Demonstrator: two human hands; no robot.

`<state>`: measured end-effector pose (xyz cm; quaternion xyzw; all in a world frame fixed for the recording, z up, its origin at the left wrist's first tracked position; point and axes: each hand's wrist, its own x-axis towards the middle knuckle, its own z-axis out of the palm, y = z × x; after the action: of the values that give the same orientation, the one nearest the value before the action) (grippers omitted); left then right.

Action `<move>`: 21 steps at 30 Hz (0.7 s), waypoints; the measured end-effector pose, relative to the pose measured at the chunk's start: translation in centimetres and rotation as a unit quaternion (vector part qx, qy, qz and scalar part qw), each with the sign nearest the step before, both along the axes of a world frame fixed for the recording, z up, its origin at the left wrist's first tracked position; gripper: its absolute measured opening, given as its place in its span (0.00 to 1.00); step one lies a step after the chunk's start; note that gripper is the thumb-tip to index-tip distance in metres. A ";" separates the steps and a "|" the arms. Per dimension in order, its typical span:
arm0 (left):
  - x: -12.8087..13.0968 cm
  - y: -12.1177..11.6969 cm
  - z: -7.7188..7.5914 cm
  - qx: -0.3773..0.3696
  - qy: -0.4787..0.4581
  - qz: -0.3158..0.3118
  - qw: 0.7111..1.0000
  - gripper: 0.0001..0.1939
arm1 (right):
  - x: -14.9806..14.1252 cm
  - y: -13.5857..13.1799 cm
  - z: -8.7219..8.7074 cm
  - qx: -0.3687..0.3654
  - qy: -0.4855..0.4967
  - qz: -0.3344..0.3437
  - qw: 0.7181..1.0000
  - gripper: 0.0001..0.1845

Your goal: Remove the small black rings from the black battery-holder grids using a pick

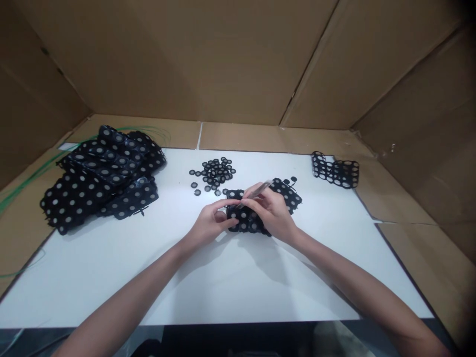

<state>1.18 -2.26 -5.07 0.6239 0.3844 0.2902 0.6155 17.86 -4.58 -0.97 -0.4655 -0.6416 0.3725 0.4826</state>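
A black sheet with rows of pale round discs (243,226) lies on the white table in front of me. My left hand (212,218) grips its left edge, thumb on the near side and index finger reaching across the top. In my right hand (273,210) is a thin metal tool, seemingly tweezers (262,188), pinched like a pen. Its tip points down at the sheet beside my left index finger; the exact contact is hidden by my fingers. Part of the sheet (288,194) shows beyond my right hand, bent at an angle.
Loose black rings with pale centres (217,171) lie scattered beyond my hands. A heap of similar dotted black sheets (100,173) covers the left side. An open-holed black lattice (336,171) rests at the right rear. Green strands (22,191) trail at left; cardboard walls (193,59) enclose the table.
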 end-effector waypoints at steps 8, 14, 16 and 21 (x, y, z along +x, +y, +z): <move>0.0 0.0 -0.1 0.002 0.000 -0.005 1.000 0.23 | -0.1 -0.1 -0.4 0.027 -0.036 -0.005 0.999 0.03; 0.0 0.1 -0.2 0.005 0.005 -0.012 1.000 0.25 | -0.2 -0.1 -0.5 0.043 -0.079 -0.009 0.996 0.05; 0.1 0.1 -0.2 0.014 0.010 -0.014 1.000 0.24 | -0.3 0.0 -0.6 0.036 -0.086 -0.007 0.996 0.05; 0.4 0.1 0.0 0.009 0.017 -0.015 1.000 0.24 | -0.4 0.0 -1.0 0.072 -0.125 -0.018 0.989 0.06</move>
<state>1.58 -2.17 -5.07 0.6402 0.3829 0.2739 0.6070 17.49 -4.54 -1.95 -0.4843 -0.7132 0.2557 0.4375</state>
